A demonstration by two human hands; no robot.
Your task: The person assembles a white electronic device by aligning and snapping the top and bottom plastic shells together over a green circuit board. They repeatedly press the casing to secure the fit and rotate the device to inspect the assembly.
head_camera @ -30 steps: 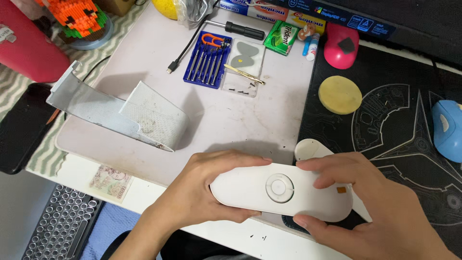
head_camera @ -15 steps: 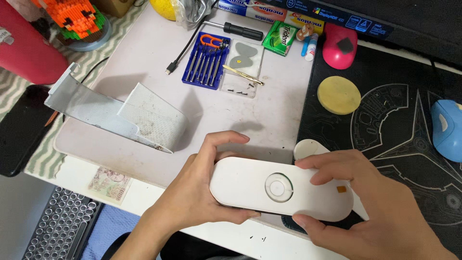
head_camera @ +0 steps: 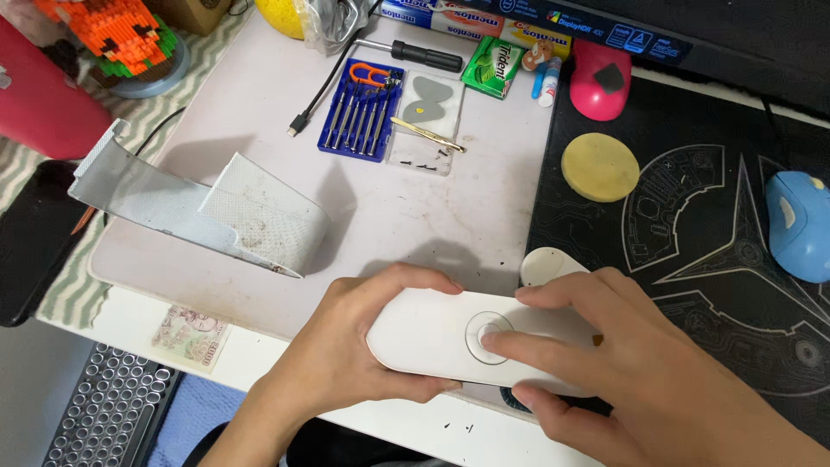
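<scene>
Left hand (head_camera: 346, 355) wraps the end of the white oval device (head_camera: 450, 342), gripping it at the near edge of the desk (head_camera: 415, 216). Right hand (head_camera: 640, 380) clasps the other end, a fingertip on its round centre button. A blue screwdriver set (head_camera: 359, 112) lies well beyond.

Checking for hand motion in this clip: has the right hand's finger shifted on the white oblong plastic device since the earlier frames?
Yes. The right hand slid its finger left onto the round button of the white oblong plastic device.
</scene>
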